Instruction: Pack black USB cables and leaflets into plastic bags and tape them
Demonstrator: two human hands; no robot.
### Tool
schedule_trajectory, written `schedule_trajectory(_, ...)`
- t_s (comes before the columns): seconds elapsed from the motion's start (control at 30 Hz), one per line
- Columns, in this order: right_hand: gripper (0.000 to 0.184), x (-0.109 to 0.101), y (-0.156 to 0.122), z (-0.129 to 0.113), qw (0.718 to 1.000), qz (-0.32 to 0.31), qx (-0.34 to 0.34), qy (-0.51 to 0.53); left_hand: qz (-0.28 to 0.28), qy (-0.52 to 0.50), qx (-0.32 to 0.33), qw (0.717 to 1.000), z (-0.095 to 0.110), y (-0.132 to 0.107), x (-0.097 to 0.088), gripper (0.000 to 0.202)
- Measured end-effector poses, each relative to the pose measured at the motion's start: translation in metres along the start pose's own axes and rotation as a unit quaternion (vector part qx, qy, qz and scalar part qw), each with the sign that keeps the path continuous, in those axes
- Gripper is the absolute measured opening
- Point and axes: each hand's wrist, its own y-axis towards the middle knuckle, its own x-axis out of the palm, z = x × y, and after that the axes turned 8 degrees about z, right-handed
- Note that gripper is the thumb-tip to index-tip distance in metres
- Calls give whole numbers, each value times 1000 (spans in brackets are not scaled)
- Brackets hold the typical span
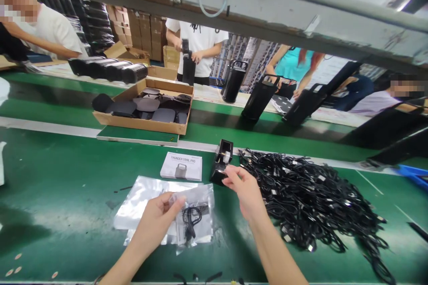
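Observation:
My left hand (pixel 160 214) pinches the top edge of a clear plastic bag (pixel 206 196). Inside that bag lies a coiled black cable (pixel 191 222). Beneath it, more clear plastic bags (pixel 133 202) are spread on the green work surface. My right hand (pixel 243 187) is at the front end of a black tape dispenser (pixel 222 153), thumb and fingers pinched together. Whatever is between those fingertips is too small to make out. Just behind the bags rests a white stack of booklets (pixel 182 165) printed "THUNDERTRAIL PRO".
A big heap of black cables (pixel 314 200) lies to the right. Farther back, a cardboard box (pixel 140 125) holds dark flat pieces. Black cylindrical devices with handles (pixel 259 98) stand on the green belt. Several people work across it. A metal beam (pixel 267 13) spans overhead.

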Motion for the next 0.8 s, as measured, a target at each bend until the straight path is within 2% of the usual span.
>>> schedule_trajectory(0.17, 29, 7, -22, 22, 996, 39, -71, -40, -11, 17, -2, 1000, -11, 5, -3, 43)
schedule_trajectory(0.33, 30, -3, -18, 39, 985, 23, -62, -158, 9, -21, -9, 1000, -9, 5, -1, 39)
schedule_trajectory(0.4, 31, -9, -24, 33, 987, -13, -56, -149, 25, -23, 0, 999, -7, 4, -1, 37)
schedule_trajectory(0.47, 35, -9, -37, 20, 992, -83, -26, -93, 40, -13, 18, 999, -4, 2, -1, 36)
schedule_trajectory(0.57, 40, 3, -57, 1, 981, -187, 45, 5, 48, 11, 38, 998, 0, -5, 2, 32)
schedule_trajectory(0.67, 42, 21, -64, -7, 980, -189, 69, 5, 47, 36, 46, 997, 4, -16, 6, 32)
schedule_trajectory(0.8, 48, 28, -60, -4, 972, -193, 48, -121, 40, 29, 49, 998, 5, -24, 7, 32)
